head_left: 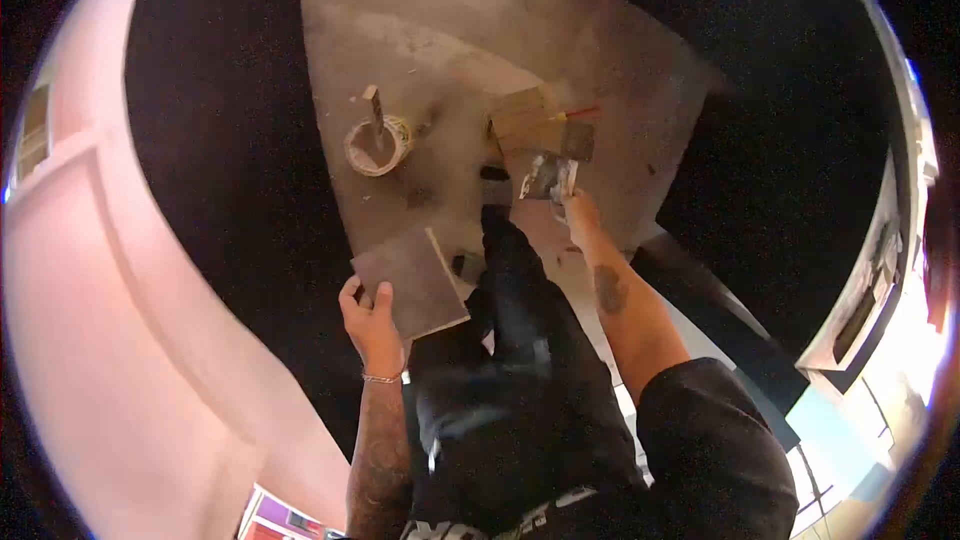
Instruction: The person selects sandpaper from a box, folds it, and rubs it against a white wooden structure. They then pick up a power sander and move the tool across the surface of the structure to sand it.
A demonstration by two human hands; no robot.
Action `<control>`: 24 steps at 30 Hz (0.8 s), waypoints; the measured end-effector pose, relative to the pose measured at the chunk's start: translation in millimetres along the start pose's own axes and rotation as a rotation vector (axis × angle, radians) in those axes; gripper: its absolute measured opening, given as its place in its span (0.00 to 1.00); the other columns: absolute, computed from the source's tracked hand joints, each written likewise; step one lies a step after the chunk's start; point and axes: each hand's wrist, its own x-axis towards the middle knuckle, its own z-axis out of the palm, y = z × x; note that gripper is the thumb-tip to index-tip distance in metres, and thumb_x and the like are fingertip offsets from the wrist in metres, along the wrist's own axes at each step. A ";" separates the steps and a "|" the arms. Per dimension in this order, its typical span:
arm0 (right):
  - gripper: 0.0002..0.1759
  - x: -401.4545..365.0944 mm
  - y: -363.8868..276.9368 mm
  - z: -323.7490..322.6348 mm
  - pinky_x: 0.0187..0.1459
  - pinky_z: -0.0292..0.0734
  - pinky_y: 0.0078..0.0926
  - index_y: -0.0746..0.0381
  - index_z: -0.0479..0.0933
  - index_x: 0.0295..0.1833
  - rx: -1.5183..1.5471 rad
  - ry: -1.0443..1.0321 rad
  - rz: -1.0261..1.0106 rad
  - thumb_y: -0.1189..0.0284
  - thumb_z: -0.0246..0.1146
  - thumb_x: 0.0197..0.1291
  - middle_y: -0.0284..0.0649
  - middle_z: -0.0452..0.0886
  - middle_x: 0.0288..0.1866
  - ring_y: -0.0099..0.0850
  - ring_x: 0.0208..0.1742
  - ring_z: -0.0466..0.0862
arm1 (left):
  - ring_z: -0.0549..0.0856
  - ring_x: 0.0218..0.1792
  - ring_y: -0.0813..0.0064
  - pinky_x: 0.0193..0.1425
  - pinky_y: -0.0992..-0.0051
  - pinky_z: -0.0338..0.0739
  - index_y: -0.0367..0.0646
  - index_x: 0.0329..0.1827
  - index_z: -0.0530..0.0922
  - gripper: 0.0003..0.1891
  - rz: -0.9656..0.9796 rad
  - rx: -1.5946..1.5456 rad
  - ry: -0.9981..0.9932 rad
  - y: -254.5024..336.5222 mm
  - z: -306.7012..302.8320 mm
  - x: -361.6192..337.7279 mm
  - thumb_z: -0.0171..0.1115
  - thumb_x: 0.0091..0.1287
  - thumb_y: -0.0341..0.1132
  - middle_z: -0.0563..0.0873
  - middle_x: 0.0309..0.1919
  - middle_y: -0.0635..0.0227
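My left hand (370, 320) is closed on the edge of a flat grey square tile (415, 285), the thumb on top of its face. The tile is held tilted in front of my left leg. My right hand (580, 212) grips the handle of a trowel (546, 178), whose wide blade is smeared with pale, wet-looking paste. Just past the blade, on the floor, lie a small dark square piece (578, 141) and a brown cardboard box (520, 118).
A white bucket (400, 150) of pale paste stands on the dusty floor (420, 60), a flat-handled tool (374, 108) upright in it. A thin red stick (582, 113) lies beyond the box. Large black surfaces (220, 140) flank the floor on both sides.
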 end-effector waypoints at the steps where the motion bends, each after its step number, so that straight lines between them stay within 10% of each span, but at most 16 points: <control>1: 0.06 39.8 6.9 7.0 0.38 0.75 0.30 0.61 0.77 0.49 -0.009 0.005 0.013 0.72 0.58 0.73 0.36 0.78 0.40 0.29 0.44 0.78 | 0.81 0.54 0.73 0.58 0.71 0.76 0.35 0.64 0.70 0.20 0.002 -0.017 -0.016 -10.1 7.1 20.6 0.62 0.74 0.34 0.80 0.59 0.61; 7: 0.15 174.5 10.8 1.6 0.49 0.75 0.32 0.55 0.79 0.58 -0.068 -0.178 -0.047 0.68 0.63 0.67 0.31 0.79 0.48 0.27 0.50 0.76 | 0.77 0.35 0.78 0.35 0.76 0.71 0.39 0.48 0.77 0.10 -0.438 0.254 -0.343 -70.2 114.9 156.8 0.65 0.72 0.35 0.79 0.35 0.71; 8: 0.15 223.2 20.8 -2.7 0.50 0.73 0.30 0.55 0.79 0.57 -0.010 -0.345 -0.206 0.66 0.63 0.66 0.30 0.79 0.47 0.26 0.50 0.76 | 0.76 0.35 0.78 0.33 0.76 0.70 0.40 0.45 0.77 0.09 -0.398 0.412 -0.401 -85.5 133.5 177.7 0.65 0.72 0.36 0.79 0.34 0.71; 10: 0.16 250.7 38.7 -0.5 0.51 0.72 0.27 0.56 0.79 0.56 0.046 -0.496 -0.338 0.64 0.64 0.66 0.29 0.79 0.47 0.25 0.49 0.76 | 0.80 0.44 0.41 0.46 0.55 0.76 0.35 0.59 0.78 0.16 0.316 0.625 -0.800 -167.2 132.3 234.2 0.59 0.74 0.37 0.81 0.46 0.41; 12: 0.15 242.2 18.2 12.0 0.47 0.68 0.21 0.58 0.80 0.54 -0.344 -0.254 -0.216 0.64 0.66 0.65 0.28 0.78 0.42 0.22 0.44 0.75 | 0.81 0.42 0.72 0.46 0.69 0.76 0.36 0.57 0.78 0.18 -0.058 0.287 -0.876 -182.0 175.3 266.2 0.67 0.69 0.34 0.84 0.44 0.64; 14: 0.16 267.7 25.2 7.6 0.44 0.67 0.20 0.59 0.81 0.54 -0.396 -0.274 -0.290 0.64 0.66 0.65 0.27 0.78 0.42 0.21 0.41 0.73 | 0.83 0.51 0.66 0.60 0.67 0.76 0.33 0.66 0.75 0.26 -0.568 -0.027 -0.871 -209.9 214.0 299.0 0.68 0.65 0.32 0.84 0.53 0.57; 21: 0.17 232.4 -4.0 20.0 0.55 0.75 0.32 0.63 0.83 0.55 -0.542 -0.386 -0.349 0.66 0.66 0.63 0.37 0.85 0.50 0.32 0.50 0.82 | 0.85 0.55 0.59 0.65 0.58 0.78 0.33 0.66 0.74 0.25 -0.610 -0.278 -1.062 -242.1 265.3 308.4 0.62 0.64 0.27 0.86 0.56 0.58; 24: 0.15 213.1 -14.4 31.0 0.50 0.76 0.30 0.62 0.84 0.52 -0.524 -0.252 -0.301 0.70 0.64 0.61 0.36 0.85 0.46 0.29 0.45 0.81 | 0.82 0.56 0.65 0.65 0.69 0.75 0.23 0.76 0.61 0.45 -0.495 -0.420 -0.952 -245.3 277.7 290.5 0.69 0.52 0.26 0.83 0.57 0.56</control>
